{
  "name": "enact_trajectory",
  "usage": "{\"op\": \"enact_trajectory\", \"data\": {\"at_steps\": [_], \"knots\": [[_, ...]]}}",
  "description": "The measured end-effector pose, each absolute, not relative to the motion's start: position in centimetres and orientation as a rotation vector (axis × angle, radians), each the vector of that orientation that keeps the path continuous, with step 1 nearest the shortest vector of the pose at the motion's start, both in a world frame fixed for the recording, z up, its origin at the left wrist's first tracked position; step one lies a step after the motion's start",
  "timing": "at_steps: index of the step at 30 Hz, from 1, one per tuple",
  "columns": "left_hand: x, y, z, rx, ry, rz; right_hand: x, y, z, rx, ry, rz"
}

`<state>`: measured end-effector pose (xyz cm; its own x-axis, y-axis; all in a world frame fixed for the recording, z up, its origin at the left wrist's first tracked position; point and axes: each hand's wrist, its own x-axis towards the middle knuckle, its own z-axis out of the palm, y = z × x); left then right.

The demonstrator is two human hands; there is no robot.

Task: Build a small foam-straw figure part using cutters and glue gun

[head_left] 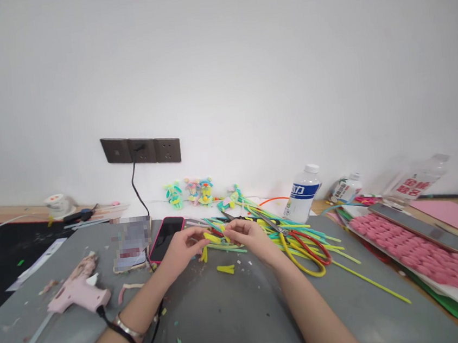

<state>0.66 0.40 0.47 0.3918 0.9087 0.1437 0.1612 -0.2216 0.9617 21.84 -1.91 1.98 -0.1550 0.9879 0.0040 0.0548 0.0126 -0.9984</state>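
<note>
There are 2 hands above the grey mat (pixel 228 324), close to its far edge. The left hand (pixel 188 246) is almost closed, with thumb and forefinger pinching 1 yellow piece (pixel 212 238). The right hand (pixel 251 236) also pinches, its fingertips on 1 yellow tip (pixel 224 233) (whether the 2 are joined, I cannot tell). Both yellow parts lie between the hands, and 1 loose bit (pixel 225 269) is just below them, nearer to the person.

The 1 pair of scissors (pixel 302 248) rests on many stems (pixel 346 276), right of the right hand, toward the far right corner. I count 3 phones: 2 (pixel 132 244) (pixel 169 238) left of the left hand, 1 (pixel 417 225) beyond the right edge. Also 3 bottles (pixel 302 194) (pixel 345 189) (pixel 418 179) and 1 glue gun (pixel 80 291), near the left edge. The more open room is between the forearms, among small scraps.
</note>
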Motion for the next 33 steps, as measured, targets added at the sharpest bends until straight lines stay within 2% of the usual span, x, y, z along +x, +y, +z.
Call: {"op": "enact_trajectory", "data": {"at_steps": [33], "knots": [[0.90,-0.02,0.38,1.675,0.896,0.921,21.24,-2.13,1.65,-1.189,-1.513,1.138]]}}
